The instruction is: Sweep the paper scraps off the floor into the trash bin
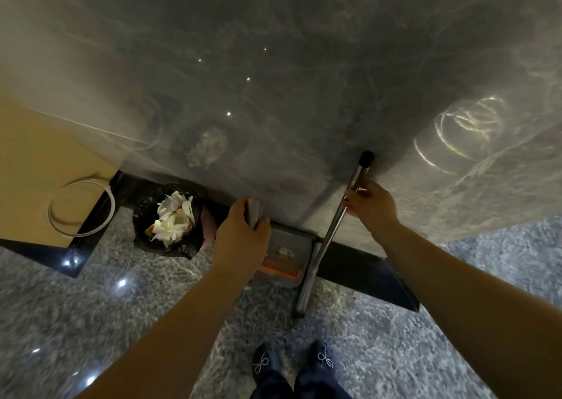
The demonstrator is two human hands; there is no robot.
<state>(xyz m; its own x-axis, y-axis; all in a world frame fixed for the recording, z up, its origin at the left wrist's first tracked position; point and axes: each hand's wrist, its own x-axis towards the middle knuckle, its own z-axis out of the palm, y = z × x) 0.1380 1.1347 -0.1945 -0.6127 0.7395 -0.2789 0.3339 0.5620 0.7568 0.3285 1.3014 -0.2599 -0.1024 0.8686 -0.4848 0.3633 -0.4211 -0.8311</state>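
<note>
While right hand (372, 205) grips broom pole (330, 234), left fingers (258, 227) wrap dustpan handle (254, 211).

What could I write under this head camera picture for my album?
Left hand holds the dustpan, right hand grips the broom handle, beside the paper-filled trash bin.

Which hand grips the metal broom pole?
The right hand grips the metal pole near its black-capped top; the left hand instead holds the grey dustpan handle.

left hand (243, 231) gripping grey dustpan (286, 249) handle, right hand (372, 205) wrapped round metal broom pole (331, 231). one paper scrap (284, 251) inside dustpan. black-lined trash bin (170, 219) just left, holding white paper. dark slippers (292, 365) on speckled floor (121, 301).
</note>
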